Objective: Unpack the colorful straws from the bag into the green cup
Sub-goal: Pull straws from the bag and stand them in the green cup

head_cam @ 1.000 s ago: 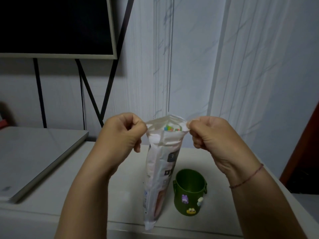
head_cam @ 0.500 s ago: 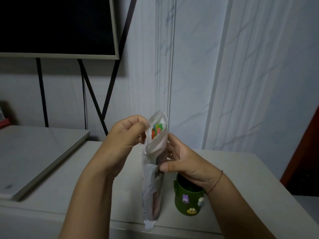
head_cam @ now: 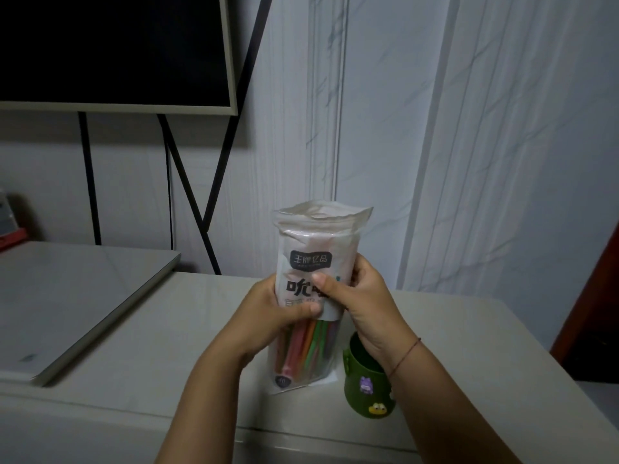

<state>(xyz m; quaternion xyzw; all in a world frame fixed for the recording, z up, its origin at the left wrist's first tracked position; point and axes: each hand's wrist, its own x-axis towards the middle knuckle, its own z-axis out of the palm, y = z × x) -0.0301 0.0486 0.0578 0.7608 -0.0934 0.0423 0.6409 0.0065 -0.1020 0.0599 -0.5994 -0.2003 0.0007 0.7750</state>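
A white plastic bag (head_cam: 315, 246) with dark printed lettering stands upright above the table, its top mouth open. Colorful straws (head_cam: 308, 346) in pink, orange and green show through its clear lower part. My left hand (head_cam: 271, 316) grips the bag's middle from the left, thumb across the front. From the right, my right hand (head_cam: 361, 303) grips the same middle section. The green cup (head_cam: 365, 386), with small cartoon stickers, stands on the table just right of the bag's bottom, partly hidden behind my right wrist.
A light grey table (head_cam: 469, 346) carries the cup. A closed grey laptop (head_cam: 67, 303) lies on a raised surface at the left. A dark screen (head_cam: 110, 48) on black legs stands behind. A wall with white panels rises at the back.
Both hands let go of the bag's top edges and slid down to grip its middle. The bag turned so its printed front faces me.
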